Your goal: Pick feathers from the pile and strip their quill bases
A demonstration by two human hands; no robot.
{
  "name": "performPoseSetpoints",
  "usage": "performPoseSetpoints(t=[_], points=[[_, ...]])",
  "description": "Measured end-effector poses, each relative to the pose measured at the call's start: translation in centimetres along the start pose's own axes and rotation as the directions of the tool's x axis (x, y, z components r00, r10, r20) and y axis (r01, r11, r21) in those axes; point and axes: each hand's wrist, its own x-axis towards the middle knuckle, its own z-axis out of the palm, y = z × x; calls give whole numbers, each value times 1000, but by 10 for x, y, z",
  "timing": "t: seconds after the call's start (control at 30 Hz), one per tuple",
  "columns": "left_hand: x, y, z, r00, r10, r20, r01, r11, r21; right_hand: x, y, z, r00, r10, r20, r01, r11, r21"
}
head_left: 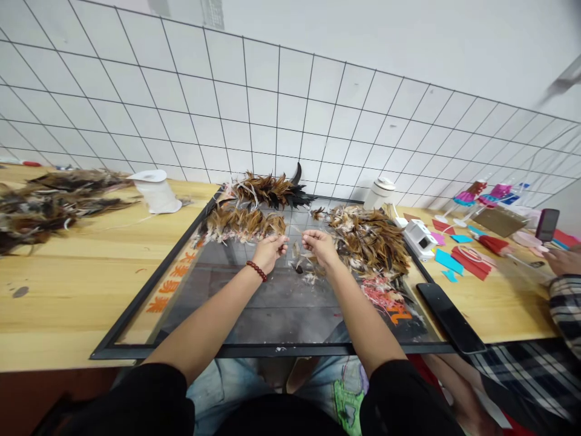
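Over the dark-framed glass panel, my left hand and my right hand face each other a short way apart, thumb and fingertips pinched on both. A thin pale sliver, perhaps a feather, shows at the right fingertips; what the left pinches is too small to make out. Just beyond my left hand lies a row of brown feathers. A second brown and black feather bunch is behind it. Right of my right hand is a large pile of brown feathers. Small loose feathers lie between and below my hands.
A white spool and more dark feathers are on the left. To the right are a black phone, a white device, coloured paper pieces and another person's hand. A wire grid stands behind.
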Motion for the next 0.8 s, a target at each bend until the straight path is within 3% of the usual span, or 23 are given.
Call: performPoseSetpoints(t=[0.13,0.3,0.57,0.7,0.8], points=[[0,-5,3,999,35,9,-35,998,49,-8,4,18,997,-51,-63,56,995,77],[1,-12,3,997,72,24,-73,995,71,-17,7,32,997,-57,-47,62,992,110],[-2,-15,4,985,168,44,-173,970,170,-18,-3,27,990,129,-54,-122,985,121],[-6,-8,6,988,86,132,-96,993,71,-17,-3,25,985,171,-32,-167,982,91],[-7,-5,6,986,-17,168,16,1000,3,-15,-2,22,993,119,-8,-119,992,35]])
